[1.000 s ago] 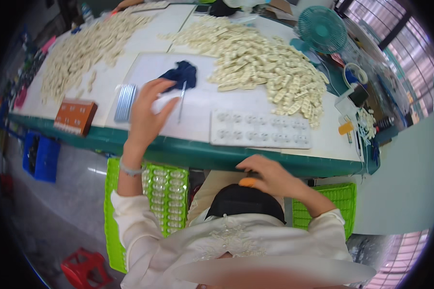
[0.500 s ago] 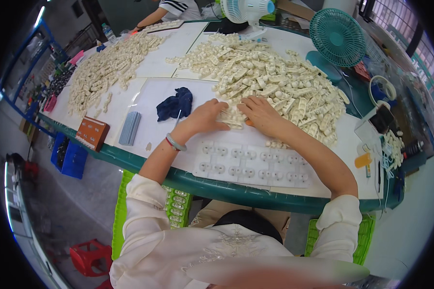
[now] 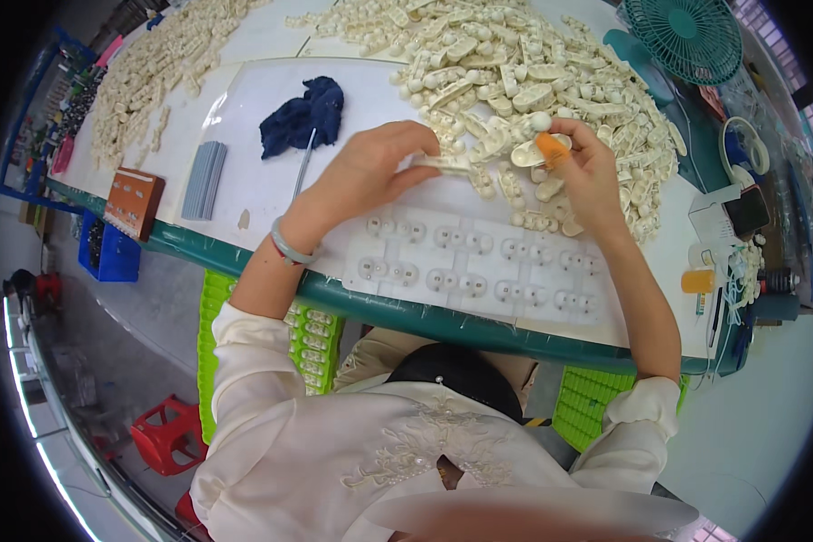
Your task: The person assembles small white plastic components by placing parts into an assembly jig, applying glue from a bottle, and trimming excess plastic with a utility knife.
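Note:
My left hand (image 3: 370,172) is closed in a pinch on a thin cream moulded plastic piece (image 3: 444,164), seen nearly edge-on. Further right, my right hand (image 3: 592,181) grips another cream moulded piece (image 3: 527,155), its hollow face showing. An orange cover (image 3: 552,148) is on a fingertip of that hand. Just beyond both hands spreads a large heap of similar cream pieces (image 3: 537,86), with a few loose ones between them. On the near side lies a white moulded plate (image 3: 425,259) with rows of round-bossed sets; neither hand touches it.
To the left lie a dark blue cloth (image 3: 303,117), a thin metal rod (image 3: 305,163), a ribbed grey-blue block (image 3: 204,181) and a brown block (image 3: 135,200). A second heap (image 3: 154,77) is at far left. A green fan (image 3: 684,38) stands at far right.
My hands, formerly close together at the heap's near edge, have moved apart. Each now holds a cream piece up. The whole view has shifted, bringing the table's things higher in the picture.

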Demonstrator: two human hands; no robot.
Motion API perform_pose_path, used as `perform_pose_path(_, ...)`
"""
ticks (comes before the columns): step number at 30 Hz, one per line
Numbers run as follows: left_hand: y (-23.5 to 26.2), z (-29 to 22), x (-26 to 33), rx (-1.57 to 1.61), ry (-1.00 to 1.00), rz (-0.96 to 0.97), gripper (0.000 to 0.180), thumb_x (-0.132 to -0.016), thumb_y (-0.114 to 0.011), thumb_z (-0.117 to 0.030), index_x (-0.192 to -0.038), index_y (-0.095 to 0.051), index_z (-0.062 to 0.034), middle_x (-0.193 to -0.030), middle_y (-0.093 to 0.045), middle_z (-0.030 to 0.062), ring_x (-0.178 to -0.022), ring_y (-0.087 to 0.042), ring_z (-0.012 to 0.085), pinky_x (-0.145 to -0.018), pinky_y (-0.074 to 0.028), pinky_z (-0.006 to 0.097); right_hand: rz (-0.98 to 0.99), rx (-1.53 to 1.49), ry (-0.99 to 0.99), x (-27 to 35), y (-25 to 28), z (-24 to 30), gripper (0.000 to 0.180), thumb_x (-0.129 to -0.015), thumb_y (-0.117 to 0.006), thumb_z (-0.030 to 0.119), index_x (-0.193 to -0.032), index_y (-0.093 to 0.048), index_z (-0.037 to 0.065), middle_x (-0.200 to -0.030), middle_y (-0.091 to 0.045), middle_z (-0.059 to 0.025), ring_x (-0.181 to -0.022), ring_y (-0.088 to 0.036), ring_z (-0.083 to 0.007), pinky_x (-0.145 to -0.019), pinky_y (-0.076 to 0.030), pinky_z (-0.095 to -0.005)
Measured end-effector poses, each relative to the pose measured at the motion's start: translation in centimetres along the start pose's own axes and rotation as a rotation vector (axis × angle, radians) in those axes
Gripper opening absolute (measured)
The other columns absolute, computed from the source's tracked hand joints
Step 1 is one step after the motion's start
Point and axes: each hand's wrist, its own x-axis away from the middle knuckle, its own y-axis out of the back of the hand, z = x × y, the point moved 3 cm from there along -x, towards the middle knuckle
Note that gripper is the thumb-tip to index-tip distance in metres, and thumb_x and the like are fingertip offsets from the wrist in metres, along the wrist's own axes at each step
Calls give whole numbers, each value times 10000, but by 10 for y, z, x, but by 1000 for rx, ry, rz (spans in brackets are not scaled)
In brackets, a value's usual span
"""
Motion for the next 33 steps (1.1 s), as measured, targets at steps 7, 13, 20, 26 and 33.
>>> perform_pose_path(7,18,-36,66,-331,-134,74,167,-736,-646,-70,-888,-578,-73,-973,-616,75,-805,-626,224,-631,-516,302,96,-236,-387,43,-3,8,197,-907,-512,82,-1081,-537,-6,-974,-594,-56,-812,-587,-101,-658,-510,-241)
perform_pose_path(13,12,-24,85,-190,-104,35,259,-735,-676,-137,-968,-592,-63,-1059,-601,95,-876,-618,249,-697,-521,311,124,-95,-243,59,4,31,214,-880,-520,38,-1087,-538,-15,-963,-593,-62,-813,-589,-112,-657,-510,-247)
perform_pose_path(20,-14,-62,30,214,0,42,655,-708,-754,-148,-1293,-463,-111,-948,-627,93,-850,-625,276,-743,-528,336,144,-46,-194,70,-21,39,211,-882,-529,29,-1088,-543,-19,-968,-587,-55,-800,-581,-97,-677,-513,-248)
perform_pose_path(26,-16,-59,15,517,141,153,550,-745,-698,-35,-1255,-504,-107,-896,-620,68,-807,-624,165,-682,-564,292,108,147,-109,81,-5,69,204,-860,-570,23,-1059,-556,-20,-915,-590,-36,-744,-565,-65,-618,-493,-214)
perform_pose_path(33,-21,-58,16,607,232,153,344,-752,-644,0,-1086,-583,-54,-927,-611,37,-852,-587,103,-707,-543,247,94,140,-358,76,19,50,177,-862,-557,70,-1020,-580,-8,-840,-613,-33,-665,-560,-53,-506,-464,-201)
